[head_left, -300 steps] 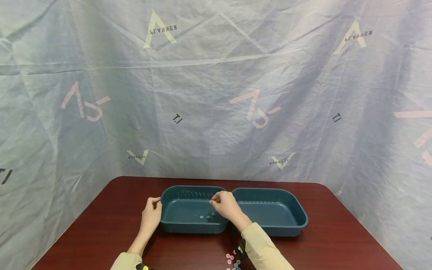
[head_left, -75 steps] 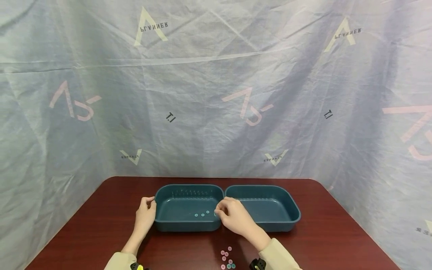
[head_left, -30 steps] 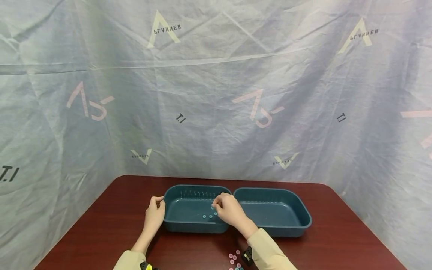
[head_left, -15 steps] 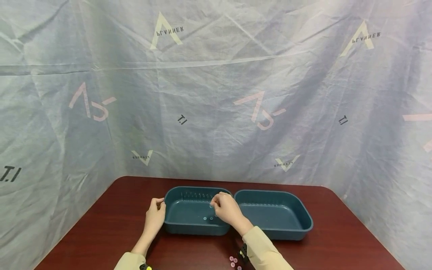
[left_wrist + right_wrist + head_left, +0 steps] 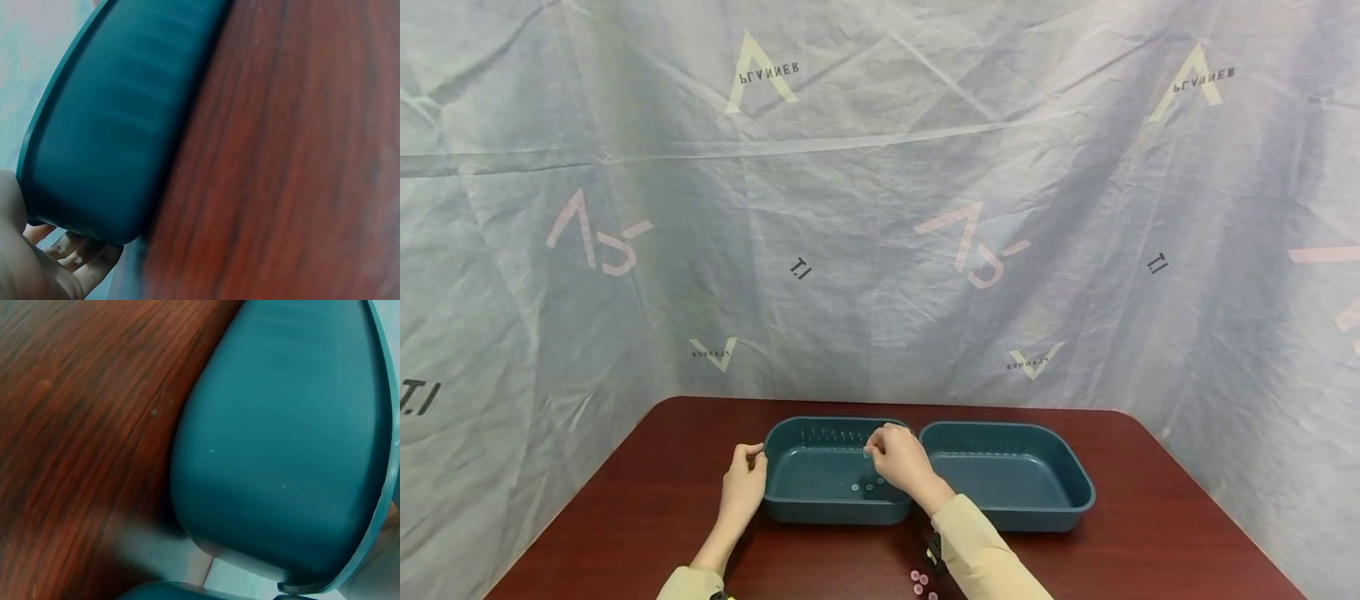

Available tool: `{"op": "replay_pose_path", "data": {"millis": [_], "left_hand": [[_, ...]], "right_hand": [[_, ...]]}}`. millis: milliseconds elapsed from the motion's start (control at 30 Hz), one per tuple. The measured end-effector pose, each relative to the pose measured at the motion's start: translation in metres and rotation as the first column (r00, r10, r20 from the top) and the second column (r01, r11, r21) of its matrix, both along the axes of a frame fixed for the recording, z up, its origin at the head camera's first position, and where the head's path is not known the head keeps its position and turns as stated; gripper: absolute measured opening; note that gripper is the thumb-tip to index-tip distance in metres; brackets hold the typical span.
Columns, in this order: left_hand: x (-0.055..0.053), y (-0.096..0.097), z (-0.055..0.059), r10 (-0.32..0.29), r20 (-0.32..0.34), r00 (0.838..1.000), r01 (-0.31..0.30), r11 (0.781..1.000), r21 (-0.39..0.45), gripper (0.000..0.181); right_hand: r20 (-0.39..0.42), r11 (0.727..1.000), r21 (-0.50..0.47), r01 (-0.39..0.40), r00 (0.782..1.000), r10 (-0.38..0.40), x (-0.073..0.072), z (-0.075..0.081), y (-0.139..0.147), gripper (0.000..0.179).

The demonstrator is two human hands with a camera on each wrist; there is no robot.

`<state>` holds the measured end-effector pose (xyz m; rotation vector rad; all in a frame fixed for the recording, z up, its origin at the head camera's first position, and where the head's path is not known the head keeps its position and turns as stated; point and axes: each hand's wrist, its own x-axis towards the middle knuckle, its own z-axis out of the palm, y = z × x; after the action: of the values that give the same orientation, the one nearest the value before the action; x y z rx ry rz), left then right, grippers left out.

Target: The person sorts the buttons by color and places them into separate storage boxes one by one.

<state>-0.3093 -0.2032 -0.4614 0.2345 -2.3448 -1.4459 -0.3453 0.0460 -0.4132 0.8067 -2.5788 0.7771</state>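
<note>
My left hand [image 5: 743, 483] grips the left end of the left blue-green tray [image 5: 835, 511]. In the left wrist view its fingers [image 5: 94, 265] curl against the outside of the tray wall [image 5: 119, 125]. Over the right part of that tray, my right hand [image 5: 901, 460] pinches a small pale-blue button [image 5: 867, 452] between thumb and fingertips. Below it, three small light-blue buttons lie on the tray floor, one of them a left button [image 5: 855, 487]. The right wrist view shows mostly tray wall [image 5: 281, 437], with a piece of the hand [image 5: 378, 556] at the right edge.
A second blue-green tray [image 5: 1007, 479] stands right beside the first, with nothing visible in it. Several pink buttons [image 5: 918, 589] lie on the red-brown table [image 5: 827, 567] at the front, partly cut off by the frame. Grey printed cloth [image 5: 865, 317] hangs behind and at both sides.
From low at the tray's right end 2.5 s ago, my right hand has risen up and left with the pale-blue button. My left hand keeps its grip. The head view has shifted slightly.
</note>
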Motion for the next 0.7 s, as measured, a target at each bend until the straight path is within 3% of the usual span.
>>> {"op": "replay_pose_path", "data": {"millis": [300,467,700], "left_hand": [[-0.0002,0.0011,-0.0002,0.005,-0.008,1.0,-0.005,1.0,0.006,0.032],[0.0002,0.0019,-0.0002,0.007,-0.015,1.0,-0.007,1.0,0.001,0.032],[0.0002,0.0004,0.0005,0.007,-0.02,1.0,-0.007,1.0,0.0,0.032]], "right_hand": [[-0.085,0.999,-0.017,-0.034,0.996,0.032,0.0013,-0.0008,0.0,0.009],[-0.042,1.0,-0.005,0.001,0.999,-0.001,-0.0009,-0.0027,-0.0007,0.008],[-0.04,1.0,0.0,0.011,0.999,-0.011,0.0007,0.0014,-0.0005,0.008]]}}
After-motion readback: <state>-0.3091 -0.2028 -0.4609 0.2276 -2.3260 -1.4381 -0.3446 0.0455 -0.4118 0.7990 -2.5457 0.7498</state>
